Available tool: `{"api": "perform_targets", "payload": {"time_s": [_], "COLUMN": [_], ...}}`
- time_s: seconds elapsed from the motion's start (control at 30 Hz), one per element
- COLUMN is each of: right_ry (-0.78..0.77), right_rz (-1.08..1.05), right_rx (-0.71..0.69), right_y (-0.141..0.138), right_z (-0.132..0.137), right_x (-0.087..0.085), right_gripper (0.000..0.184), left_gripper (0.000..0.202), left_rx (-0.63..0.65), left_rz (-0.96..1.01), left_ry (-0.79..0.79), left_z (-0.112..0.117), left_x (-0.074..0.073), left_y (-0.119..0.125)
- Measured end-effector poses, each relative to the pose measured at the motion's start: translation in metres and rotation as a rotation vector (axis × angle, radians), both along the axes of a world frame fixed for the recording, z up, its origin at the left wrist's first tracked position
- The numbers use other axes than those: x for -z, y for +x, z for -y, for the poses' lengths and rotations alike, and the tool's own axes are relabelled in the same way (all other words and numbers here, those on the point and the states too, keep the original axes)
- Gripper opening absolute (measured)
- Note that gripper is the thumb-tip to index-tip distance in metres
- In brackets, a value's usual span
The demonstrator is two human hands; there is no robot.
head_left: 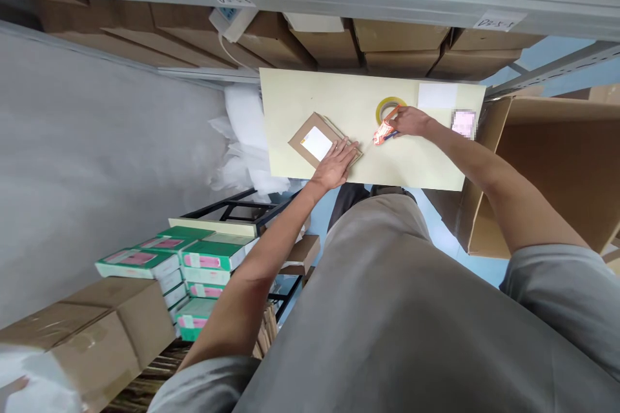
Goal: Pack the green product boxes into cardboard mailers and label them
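Observation:
A small brown cardboard box (301,141) with a white label (316,142) lies at an angle on the pale yellow tabletop (416,171). My left hand (335,164) rests on the box's near right edge, fingers stretched out flat over it. To the right, my right hand (409,121) is closed on an orange-red tape dispenser (385,132), which has a yellowish tape roll (381,111) at its far side. Between dispenser and box there seems to be a thin strip of clear tape, hard to make out. My right fingers are partly hidden.
Brown cartons (402,35) fill the shelf behind the table. A large open carton (489,174) stands at the right. White wrapping (247,122) hangs at the left. Green-and-white boxes (208,255) are stacked lower left. A pink blurred item (464,124) lies at the table's right end.

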State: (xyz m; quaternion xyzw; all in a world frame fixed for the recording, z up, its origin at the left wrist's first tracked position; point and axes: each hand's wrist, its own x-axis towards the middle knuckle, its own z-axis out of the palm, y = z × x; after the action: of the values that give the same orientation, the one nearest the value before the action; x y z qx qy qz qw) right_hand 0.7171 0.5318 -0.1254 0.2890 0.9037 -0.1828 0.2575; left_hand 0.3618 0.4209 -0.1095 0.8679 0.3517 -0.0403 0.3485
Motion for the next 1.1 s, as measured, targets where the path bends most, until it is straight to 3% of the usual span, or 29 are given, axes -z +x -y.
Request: {"api": "perform_targets", "payload": {"time_s": [0.17,0.37,0.57,0.7,0.8,0.93,1.1], "right_ry": [0.024,0.025,0.037,0.134,0.189,0.252,0.247], "right_rz": [0.065,0.034,0.076,0.165,0.126,0.052,-0.113], "right_rx": [0.049,0.186,0.468,0.755,0.838,0.923,1.007], "right_y": [0.002,-0.055,-0.108,-0.100,-0.082,-0.075,-0.085], "right_z": [0.011,0.048,0.073,0.053,0.039,0.050,0.074], "right_x": [-0.006,-0.017,-0.035,-0.041,-0.045,-0.062,-0.093], "right_gripper": [0.055,0.073,0.054,0.054,0.060,0.069,0.064], "left_gripper": [0.096,0.071,0.056,0.054,0.055,0.052,0.049], "left_rx": [0.089,0.151,0.061,0.103,0.113,0.025,-0.332], "left_rz": [-0.012,0.004,0.087,0.110,0.118,0.152,0.311], "left_ry": [0.000,0.014,0.092,0.078,0.070,0.086,0.139], "left_z": [-0.004,-0.006,0.003,0.007,0.012,0.016,0.003], "left_x": [-0.002,0.001,0.011,0.016,0.016,0.002,-0.041], "left_y": [-0.009,-0.015,-0.017,-0.025,-0.031,-0.025,0.007]}}
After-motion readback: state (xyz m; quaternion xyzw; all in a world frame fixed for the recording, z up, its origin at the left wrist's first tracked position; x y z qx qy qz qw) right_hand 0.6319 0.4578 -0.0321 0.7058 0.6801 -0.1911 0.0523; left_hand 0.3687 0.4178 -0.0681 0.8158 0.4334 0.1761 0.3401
